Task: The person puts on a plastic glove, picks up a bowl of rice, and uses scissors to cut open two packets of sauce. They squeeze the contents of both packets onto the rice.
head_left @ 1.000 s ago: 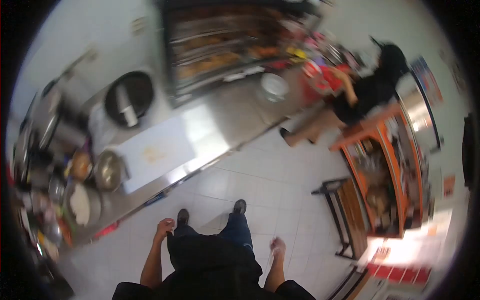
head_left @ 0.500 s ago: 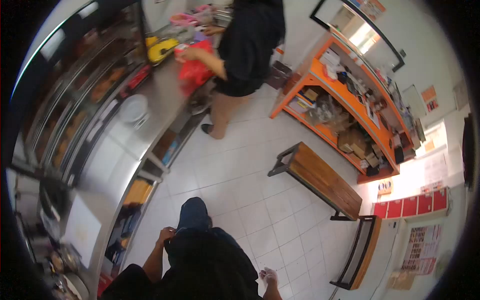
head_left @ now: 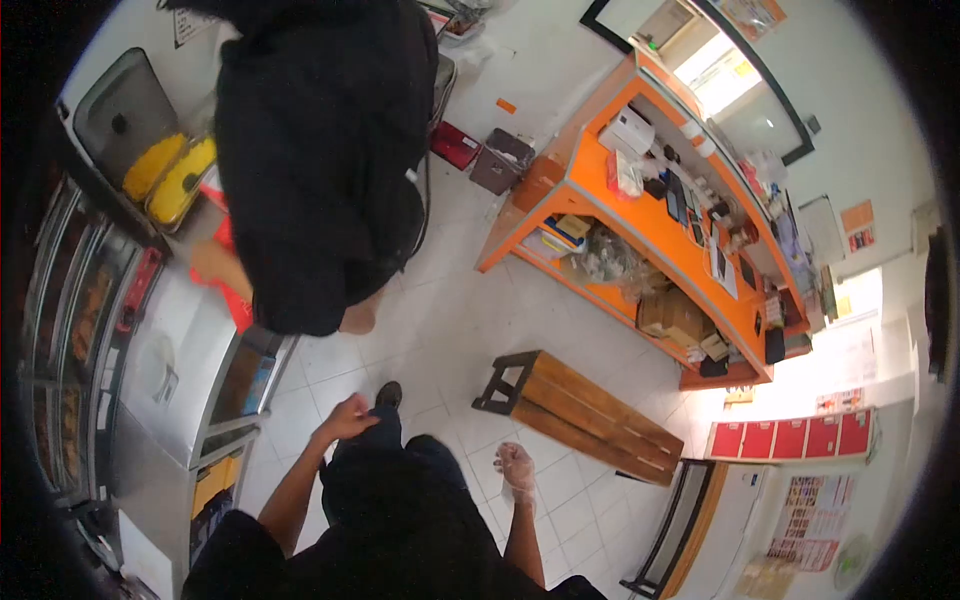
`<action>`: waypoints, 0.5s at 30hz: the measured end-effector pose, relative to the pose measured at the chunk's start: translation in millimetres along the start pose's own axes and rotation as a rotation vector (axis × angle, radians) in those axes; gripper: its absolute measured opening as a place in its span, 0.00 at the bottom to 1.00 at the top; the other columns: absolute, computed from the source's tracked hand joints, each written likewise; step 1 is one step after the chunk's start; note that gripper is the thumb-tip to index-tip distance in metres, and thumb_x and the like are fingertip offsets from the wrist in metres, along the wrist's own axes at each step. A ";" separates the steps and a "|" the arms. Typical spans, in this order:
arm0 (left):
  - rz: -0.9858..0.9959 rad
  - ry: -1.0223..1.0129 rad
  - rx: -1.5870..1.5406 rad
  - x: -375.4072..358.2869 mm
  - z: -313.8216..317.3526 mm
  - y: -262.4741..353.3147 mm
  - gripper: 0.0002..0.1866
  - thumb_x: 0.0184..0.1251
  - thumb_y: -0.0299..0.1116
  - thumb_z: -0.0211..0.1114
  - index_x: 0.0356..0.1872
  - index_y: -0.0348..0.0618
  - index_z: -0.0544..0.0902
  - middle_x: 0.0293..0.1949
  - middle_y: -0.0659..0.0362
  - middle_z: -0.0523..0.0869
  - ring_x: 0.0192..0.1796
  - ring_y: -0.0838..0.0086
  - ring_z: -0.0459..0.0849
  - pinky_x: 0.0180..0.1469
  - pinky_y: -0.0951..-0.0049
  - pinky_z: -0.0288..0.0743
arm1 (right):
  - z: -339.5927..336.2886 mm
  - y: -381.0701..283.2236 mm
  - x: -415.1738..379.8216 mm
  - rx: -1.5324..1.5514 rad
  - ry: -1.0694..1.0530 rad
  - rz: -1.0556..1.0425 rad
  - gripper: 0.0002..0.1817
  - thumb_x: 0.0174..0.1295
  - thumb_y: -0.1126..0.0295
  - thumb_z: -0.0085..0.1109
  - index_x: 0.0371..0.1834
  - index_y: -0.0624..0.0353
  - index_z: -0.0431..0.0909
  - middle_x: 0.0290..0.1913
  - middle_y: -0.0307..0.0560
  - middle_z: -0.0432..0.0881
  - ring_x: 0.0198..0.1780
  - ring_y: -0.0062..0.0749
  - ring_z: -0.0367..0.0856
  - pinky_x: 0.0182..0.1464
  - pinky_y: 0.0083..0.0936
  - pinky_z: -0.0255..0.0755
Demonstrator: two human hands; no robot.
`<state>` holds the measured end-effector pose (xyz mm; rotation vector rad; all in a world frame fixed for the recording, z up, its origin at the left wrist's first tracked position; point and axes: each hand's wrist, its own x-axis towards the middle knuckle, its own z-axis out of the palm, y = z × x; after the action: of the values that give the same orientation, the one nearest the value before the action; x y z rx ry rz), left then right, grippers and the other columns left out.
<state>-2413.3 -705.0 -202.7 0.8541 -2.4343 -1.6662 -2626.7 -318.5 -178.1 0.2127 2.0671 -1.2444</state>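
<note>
Clear plastic glove (head_left: 516, 462) on right hand (head_left: 515, 468), fingers loosely spread, holding nothing, hanging over white floor tiles (head_left: 560, 345) just beside dark trousers (head_left: 400, 470). Left hand (head_left: 350, 416) bare, fingers half curled and relaxed, pinching nothing, at the trousers' upper edge; can't tell if touching. Reads as a walking step between stations, both hands free. Any move ahead calls for room around co-worker in black (head_left: 320, 150), standing close in front against the steel desk (head_left: 185, 350) on the left. Wooden bench (head_left: 585, 418) near on the right, apart from the gloved hand. Orange shelving (head_left: 640, 215) beyond it, packed with boxes and small items. Yellow trays (head_left: 170, 175) far left by the display case.
</note>
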 end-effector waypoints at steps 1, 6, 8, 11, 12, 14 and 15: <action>0.058 -0.122 -0.019 39.8 -1.1 39.2 0.13 0.59 0.38 0.75 0.29 0.42 0.80 0.29 0.56 0.86 0.31 0.65 0.84 0.37 0.67 0.78 | 4.7 -33.6 6.5 -0.077 0.028 -0.116 0.14 0.69 0.64 0.58 0.51 0.62 0.80 0.36 0.44 0.85 0.33 0.26 0.84 0.33 0.22 0.78; 0.254 -0.201 -0.074 208.4 28.7 197.4 0.12 0.66 0.39 0.69 0.35 0.40 0.84 0.27 0.56 0.86 0.30 0.71 0.84 0.36 0.68 0.77 | -7.3 -141.6 81.5 -0.231 0.099 -0.328 0.14 0.69 0.65 0.59 0.50 0.63 0.82 0.36 0.44 0.85 0.34 0.24 0.84 0.36 0.23 0.78; 0.183 -0.151 -0.215 276.0 49.9 227.2 0.12 0.67 0.39 0.69 0.37 0.39 0.85 0.29 0.56 0.87 0.31 0.72 0.85 0.37 0.69 0.78 | -16.7 -165.7 131.0 -0.239 0.058 -0.356 0.14 0.69 0.65 0.59 0.50 0.64 0.82 0.35 0.44 0.85 0.34 0.24 0.84 0.37 0.23 0.78; 0.123 0.031 -0.388 371.1 67.9 232.9 0.12 0.68 0.38 0.67 0.39 0.37 0.85 0.31 0.56 0.89 0.33 0.74 0.86 0.39 0.70 0.79 | -26.5 -209.4 219.4 -0.356 0.027 -0.471 0.16 0.69 0.64 0.60 0.52 0.64 0.81 0.33 0.44 0.85 0.37 0.25 0.84 0.41 0.26 0.78; 0.126 0.153 -0.412 401.4 70.9 232.6 0.12 0.69 0.37 0.67 0.39 0.37 0.85 0.31 0.56 0.89 0.34 0.74 0.86 0.41 0.71 0.80 | -24.4 -256.3 225.5 -0.456 -0.002 -0.495 0.17 0.69 0.63 0.59 0.53 0.64 0.81 0.32 0.48 0.86 0.37 0.29 0.84 0.41 0.29 0.78; 0.088 0.255 -0.431 455.0 59.7 234.7 0.11 0.69 0.37 0.66 0.39 0.37 0.85 0.33 0.57 0.89 0.36 0.74 0.87 0.42 0.71 0.80 | -20.7 -312.3 262.2 -0.597 -0.022 -0.618 0.17 0.70 0.62 0.59 0.52 0.64 0.81 0.33 0.52 0.86 0.37 0.31 0.85 0.41 0.29 0.78; 0.058 0.338 -0.455 480.5 52.8 235.8 0.10 0.70 0.36 0.65 0.39 0.37 0.86 0.34 0.57 0.90 0.37 0.73 0.87 0.43 0.71 0.81 | -22.6 -344.0 273.4 -0.600 -0.029 -0.612 0.17 0.70 0.62 0.59 0.52 0.64 0.81 0.33 0.52 0.86 0.37 0.31 0.85 0.41 0.29 0.78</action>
<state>-2932.1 -829.8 -135.2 0.8914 -1.7505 -1.7778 -3001.2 -536.8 -102.6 -0.7536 2.4590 -0.8627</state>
